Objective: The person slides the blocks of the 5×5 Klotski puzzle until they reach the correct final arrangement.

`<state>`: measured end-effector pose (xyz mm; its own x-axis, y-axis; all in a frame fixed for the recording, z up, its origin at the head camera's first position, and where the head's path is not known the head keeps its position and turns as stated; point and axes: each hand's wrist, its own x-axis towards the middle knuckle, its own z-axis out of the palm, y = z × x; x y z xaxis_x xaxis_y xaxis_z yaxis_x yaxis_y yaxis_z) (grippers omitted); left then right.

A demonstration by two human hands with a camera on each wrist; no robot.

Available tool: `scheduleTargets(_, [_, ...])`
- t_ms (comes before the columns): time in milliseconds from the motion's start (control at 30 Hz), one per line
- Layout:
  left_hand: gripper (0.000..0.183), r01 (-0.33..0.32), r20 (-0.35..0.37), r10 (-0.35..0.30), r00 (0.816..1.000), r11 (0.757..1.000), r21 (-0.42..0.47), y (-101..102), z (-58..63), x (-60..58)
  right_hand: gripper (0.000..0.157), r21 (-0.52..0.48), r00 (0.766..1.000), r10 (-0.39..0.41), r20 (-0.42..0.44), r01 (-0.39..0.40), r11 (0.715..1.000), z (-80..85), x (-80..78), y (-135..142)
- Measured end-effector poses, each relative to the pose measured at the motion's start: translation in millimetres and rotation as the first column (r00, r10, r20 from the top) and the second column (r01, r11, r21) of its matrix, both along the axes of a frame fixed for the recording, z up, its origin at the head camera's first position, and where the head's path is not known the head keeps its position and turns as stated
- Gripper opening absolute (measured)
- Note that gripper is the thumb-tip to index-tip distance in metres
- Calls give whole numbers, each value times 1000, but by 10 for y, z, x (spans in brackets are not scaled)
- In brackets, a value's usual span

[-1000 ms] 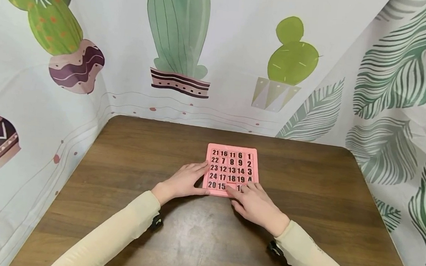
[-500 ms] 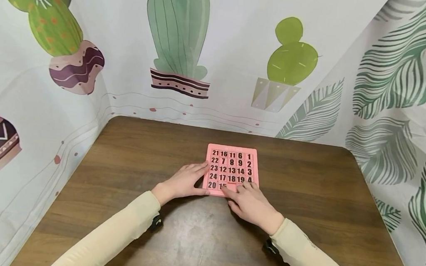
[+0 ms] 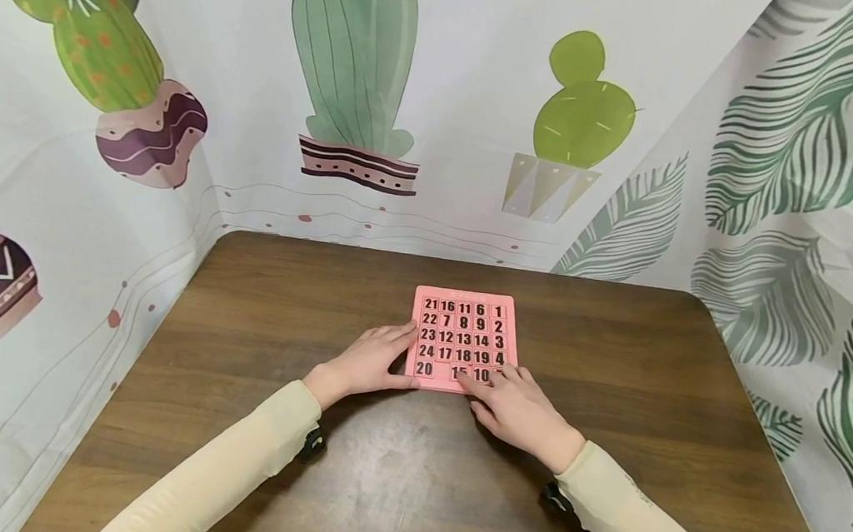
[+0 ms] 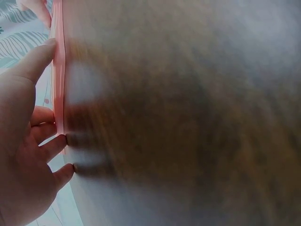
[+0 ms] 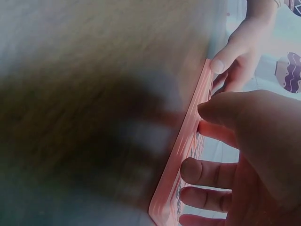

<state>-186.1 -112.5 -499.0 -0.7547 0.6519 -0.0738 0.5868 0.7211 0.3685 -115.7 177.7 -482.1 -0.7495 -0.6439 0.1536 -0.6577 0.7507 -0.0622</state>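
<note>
A pink sliding number puzzle (image 3: 463, 338) lies flat near the far side of the table, its tiles marked with black numerals. In its bottom row an open gap sits between tile 20 (image 3: 424, 368) and tile 15 (image 3: 457, 373). My left hand (image 3: 366, 360) holds the puzzle at its near left corner, thumb on the near edge and fingers along the left side. With its index fingertip, my right hand (image 3: 524, 407) touches tile 15, its other fingers over the lower right corner. That hand partly hides the bottom right tile. Both wrist views show the puzzle's pink side edge (image 4: 59, 75) between the hands.
The brown wooden table (image 3: 394, 481) extends around the puzzle on every side. Behind it hangs a white cloth (image 3: 472, 69) printed with cacti and leaves, meeting the table's back edge.
My right index finger has gone left onto tile 15 and then back right, sliding that tile one place right. The gap is now beside tile 20. The left hand has stayed put.
</note>
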Motion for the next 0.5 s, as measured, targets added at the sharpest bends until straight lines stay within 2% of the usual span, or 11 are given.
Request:
scheduleTargets(267, [94, 0, 9, 0, 1000, 1000, -8, -6, -13, -7, 44, 5, 1000, -7, 3, 7, 1000, -12, 6, 44])
scheduleTargets(500, [93, -2, 3, 2, 1000, 1000, -7, -2, -6, 2, 40, -7, 1000, 17, 18, -17, 1000, 34, -34, -122])
